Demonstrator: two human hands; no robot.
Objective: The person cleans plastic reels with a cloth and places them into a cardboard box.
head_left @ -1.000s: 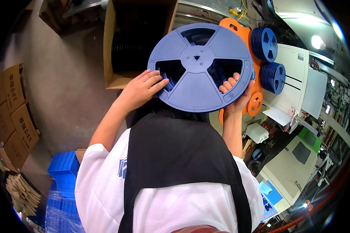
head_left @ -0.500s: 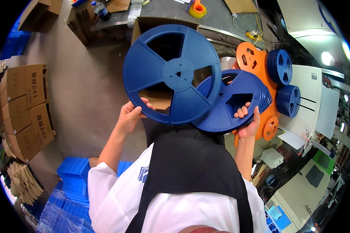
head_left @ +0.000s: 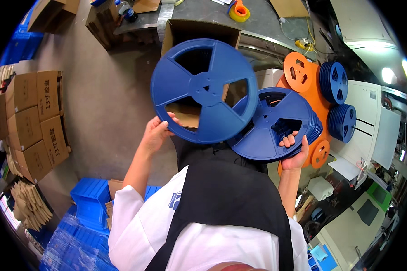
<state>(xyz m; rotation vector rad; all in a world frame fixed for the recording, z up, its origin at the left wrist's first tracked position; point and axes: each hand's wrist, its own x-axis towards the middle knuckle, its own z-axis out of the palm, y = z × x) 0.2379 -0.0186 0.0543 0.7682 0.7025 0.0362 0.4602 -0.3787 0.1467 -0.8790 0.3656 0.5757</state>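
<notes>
A large blue plastic reel (head_left: 219,106) with cut-out windows is pinched at its lower left rim by my left hand (head_left: 157,131), thumb on its face. Its right edge overlaps a stack of like blue reels (head_left: 269,142). My right hand (head_left: 296,150) is closed on the stack's right rim, fingertips coming through a window and thumb along the outer edge. An open cardboard box (head_left: 203,28) stands behind the single reel, which hides most of it; brown cardboard shows through the reel's lower window.
An orange rack (head_left: 298,104) at the right carries more blue reels (head_left: 333,82) on rods. At the back is a grey workbench (head_left: 199,13) with a tape dispenser (head_left: 238,12). Cardboard boxes (head_left: 37,122) are stacked on the left; blue crates (head_left: 89,198) stand at lower left.
The single reel now faces me at a slightly different tilt, and the reel stack sits a little lower in view. Both hands keep their holds. The whole view has shifted slightly.
</notes>
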